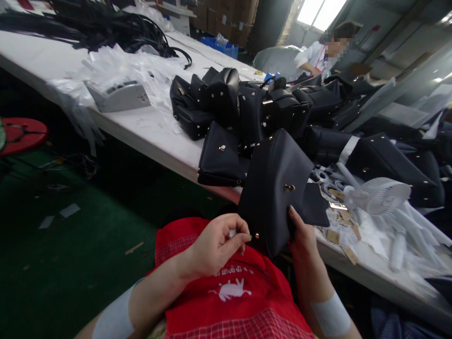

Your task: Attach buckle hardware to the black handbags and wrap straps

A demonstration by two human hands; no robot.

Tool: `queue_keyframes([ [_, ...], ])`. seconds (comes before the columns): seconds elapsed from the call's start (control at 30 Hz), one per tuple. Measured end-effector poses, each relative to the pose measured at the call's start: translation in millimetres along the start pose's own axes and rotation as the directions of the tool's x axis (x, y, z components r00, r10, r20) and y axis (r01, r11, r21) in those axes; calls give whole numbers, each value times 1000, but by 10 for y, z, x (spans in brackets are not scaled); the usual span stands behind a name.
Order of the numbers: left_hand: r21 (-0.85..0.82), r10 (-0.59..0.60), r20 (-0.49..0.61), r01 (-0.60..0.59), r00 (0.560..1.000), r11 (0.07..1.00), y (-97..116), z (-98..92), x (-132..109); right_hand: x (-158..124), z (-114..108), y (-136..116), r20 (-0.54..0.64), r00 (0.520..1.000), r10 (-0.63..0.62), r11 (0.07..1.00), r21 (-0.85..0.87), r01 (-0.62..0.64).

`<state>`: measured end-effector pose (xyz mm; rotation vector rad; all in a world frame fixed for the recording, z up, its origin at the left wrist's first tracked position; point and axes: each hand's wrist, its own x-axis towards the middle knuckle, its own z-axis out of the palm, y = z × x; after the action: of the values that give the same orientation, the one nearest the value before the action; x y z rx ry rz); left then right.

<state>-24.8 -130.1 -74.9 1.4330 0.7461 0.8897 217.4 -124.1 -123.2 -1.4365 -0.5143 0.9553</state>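
Note:
A black handbag (273,188) with gold-coloured fittings is tilted at the table's front edge, close to my red apron. My right hand (302,233) grips its lower right side, thumb on the front below a small gold clasp. A flap with a gold buckle plate (338,205) sticks out to the right. Beside the bag's lower left corner, near a gold stud (257,235), my left hand (226,242) is closed in a pinch. Something small and whitish shows between its curled fingers, too small to name. Another black bag (222,155) sits just behind on the left.
Several black bags (278,106) are heaped across the white table (141,136). A small white fan (386,195), tape rolls and tags lie to the right. White plastic wrapping (123,68) and black straps (116,30) lie farther left. A person (314,59) is across the table.

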Motion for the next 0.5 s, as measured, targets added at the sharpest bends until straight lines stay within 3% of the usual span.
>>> queue_keyframes([
  [0.07,-234,-108,-2,105,994,966,-18,-66,-10,15,-22,-16,-2,1000,-22,1000,-6,22],
  [0.17,-352,-165,-143,105,976,930,-61,-194,-35,29,-37,-56,-30,1000,-6,1000,0,6],
  [0.33,-284,-261,-261,185,929,941,-168,-391,-98,95,-79,-58,-116,992,51,997,-58,-58],
  [0.5,-228,-341,-398,268,852,936,-335,-522,-86,172,-81,-59,-92,989,-113,982,-164,97],
])
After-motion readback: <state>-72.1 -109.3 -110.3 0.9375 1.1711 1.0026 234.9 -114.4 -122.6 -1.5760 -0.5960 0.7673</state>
